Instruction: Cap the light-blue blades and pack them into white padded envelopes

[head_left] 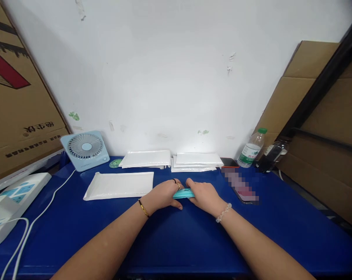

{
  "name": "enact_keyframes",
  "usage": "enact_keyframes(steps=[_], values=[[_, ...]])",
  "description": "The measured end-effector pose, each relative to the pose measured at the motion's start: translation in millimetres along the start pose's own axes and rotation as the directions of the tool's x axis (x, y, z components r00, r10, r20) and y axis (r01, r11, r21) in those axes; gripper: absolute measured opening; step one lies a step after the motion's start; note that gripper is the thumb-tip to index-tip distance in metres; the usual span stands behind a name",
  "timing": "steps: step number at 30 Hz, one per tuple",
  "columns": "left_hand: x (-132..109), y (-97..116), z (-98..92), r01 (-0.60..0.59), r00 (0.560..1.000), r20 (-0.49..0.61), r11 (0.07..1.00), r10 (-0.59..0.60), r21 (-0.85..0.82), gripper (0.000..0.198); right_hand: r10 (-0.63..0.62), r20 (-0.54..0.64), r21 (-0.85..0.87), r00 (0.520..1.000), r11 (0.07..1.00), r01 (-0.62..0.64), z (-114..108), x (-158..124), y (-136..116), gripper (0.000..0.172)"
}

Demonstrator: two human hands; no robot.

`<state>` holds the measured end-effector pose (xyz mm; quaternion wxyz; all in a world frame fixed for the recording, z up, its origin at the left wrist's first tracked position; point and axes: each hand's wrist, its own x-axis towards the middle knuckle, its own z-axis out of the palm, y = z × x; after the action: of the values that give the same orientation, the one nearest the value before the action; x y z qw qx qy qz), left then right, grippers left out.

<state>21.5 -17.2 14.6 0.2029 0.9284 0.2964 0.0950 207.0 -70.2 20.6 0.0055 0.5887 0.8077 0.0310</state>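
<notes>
Between my two hands is a small turquoise packet with a shiny, folded look (184, 193); its ends are hidden by my fingers. My left hand (164, 194), with a ring and a bracelet, is closed on the packet's left end. On the other end my right hand (204, 195) is closed as well, a clear bead bracelet at its wrist. Just left of my left hand a white padded envelope (120, 185) lies flat on the blue table (187, 241). What the packet contains cannot be seen.
Two stacks of white envelopes, left (146, 158) and right (198, 160), lie against the wall. A light blue fan (87, 147) and a power strip (18, 202) stand left. A blurred phone (242, 188), a water bottle (251, 149) and a dark bottle (272, 155) are right.
</notes>
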Motion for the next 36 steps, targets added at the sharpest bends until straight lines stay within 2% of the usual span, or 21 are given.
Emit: enact_keyframes(steps=[3, 5, 7, 11, 13, 14, 15, 17, 18, 19, 20, 21, 23, 26, 30, 32, 34, 35, 36], values=[[5.8, 2.7, 10.7, 0.069, 0.992, -0.099, 0.993, -0.079, -0.098, 0.054, -0.017, -0.037, 0.010, 0.999, 1.000, 0.018, 0.8, -0.6, -2.2, 0.034], [8.7, 3.9, 16.5, 0.145, 0.970, -0.162, 0.968, -0.179, -0.203, 0.065, -0.049, -0.037, -0.015, 0.998, 0.999, 0.048, 1.6, -0.3, -4.1, 0.031], [9.1, 6.3, 18.0, 0.187, 0.958, -0.161, 0.943, -0.237, -0.274, 0.072, -0.101, -0.020, -0.049, 0.995, 0.994, 0.100, 2.7, 0.5, -6.6, 0.024], [0.4, 14.2, 1.3, 0.146, 0.980, -0.092, 0.955, -0.174, -0.259, 0.069, -0.159, 0.022, -0.062, 0.987, 0.985, 0.160, 4.8, 1.3, -8.0, 0.018], [-6.4, 14.4, -14.1, 0.125, 0.973, -0.164, 0.970, -0.160, -0.209, 0.060, -0.137, 0.024, -0.059, 0.990, 0.989, 0.138, 4.5, 1.1, -3.8, 0.016], [-9.3, 12.4, -21.8, 0.139, 0.953, -0.243, 0.974, -0.180, -0.176, 0.054, -0.116, 0.021, -0.059, 0.993, 0.991, 0.117, 4.0, 0.9, -0.4, 0.015], [-11.4, 9.1, -28.6, 0.171, 0.914, -0.344, 0.973, -0.215, -0.155, 0.050, -0.087, 0.015, -0.059, 0.996, 0.994, 0.088, 3.2, 0.8, 3.6, 0.014], [-11.9, 0.3, -36.3, 0.224, 0.789, -0.534, 0.952, -0.304, -0.210, 0.045, -0.020, 0.002, -0.049, 1.000, 0.999, 0.020, 1.3, 0.7, 11.4, 0.014], [-10.2, -4.0, -36.4, 0.221, 0.719, -0.594, 0.928, -0.363, -0.300, 0.046, 0.009, -0.005, -0.038, 1.000, 0.999, -0.009, 0.3, 0.8, 14.3, 0.014], [-7.3, -7.6, -33.6, 0.191, 0.659, -0.615, 0.888, -0.432, -0.419, 0.050, 0.030, -0.014, -0.026, 0.999, 0.999, -0.031, -0.6, 1.0, 16.0, 0.014], [-3.6, -9.9, -28.4, 0.142, 0.632, -0.592, 0.825, -0.501, -0.547, 0.056, 0.043, -0.022, -0.015, 0.999, 0.999, -0.043, -1.4, 1.2, 16.4, 0.014], [0.6, -10.8, -21.3, 0.093, 0.625, -0.540, 0.740, -0.564, -0.666, 0.063, 0.047, -0.027, -0.007, 0.999, 0.999, -0.047, -1.9, 1.3, 15.7, 0.014], [8.8, -8.4, -5.1, 0.046, 0.689, -0.415, 0.608, -0.594, -0.793, 0.070, 0.032, -0.039, -0.001, 0.999, 0.999, -0.032, -2.2, 1.5, 12.2, 0.015], [16.1, 2.4, 11.1, -0.013, 0.737, -0.401, 0.582, -0.544, -0.813, 0.065, 0.006, -0.057, -0.016, 0.998, 1.000, -0.007, -1.1, 1.7, 7.6, 0.017], [15.9, 21.1, 6.3, -0.038, 0.789, -0.371, 0.564, -0.490, -0.825, 0.067, 0.016, -0.080, -0.042, 0.997, 0.999, -0.019, 1.7, 2.5, 6.0, 0.014], [11.8, 26.4, -4.4, -0.014, 0.816, -0.373, 0.631, -0.441, -0.776, 0.069, -0.008, -0.087, -0.021, 0.996, 1.000, 0.007, 3.1, 3.0, 5.2, 0.014], [2.7, 22.1, -19.9, -0.002, 0.859, -0.384, 0.747, -0.339, -0.665, 0.062, -0.034, -0.085, 0.011, 0.996, 0.999, 0.035, 3.9, 3.3, 5.2, 0.016], [-4.3, 15.0, -29.5, 0.004, 0.900, -0.356, 0.820, -0.252, -0.572, 0.054, -0.036, -0.081, 0.022, 0.996, 0.999, 0.038, 3.8, 3.4, 5.9, 0.016], [-12.8, 4.6, -39.8, 0.031, 0.945, -0.280, 0.898, -0.170, -0.439, 0.049, -0.028, -0.076, 0.027, 0.997, 0.999, 0.030, 3.4, 3.4, 7.3, 0.017]])
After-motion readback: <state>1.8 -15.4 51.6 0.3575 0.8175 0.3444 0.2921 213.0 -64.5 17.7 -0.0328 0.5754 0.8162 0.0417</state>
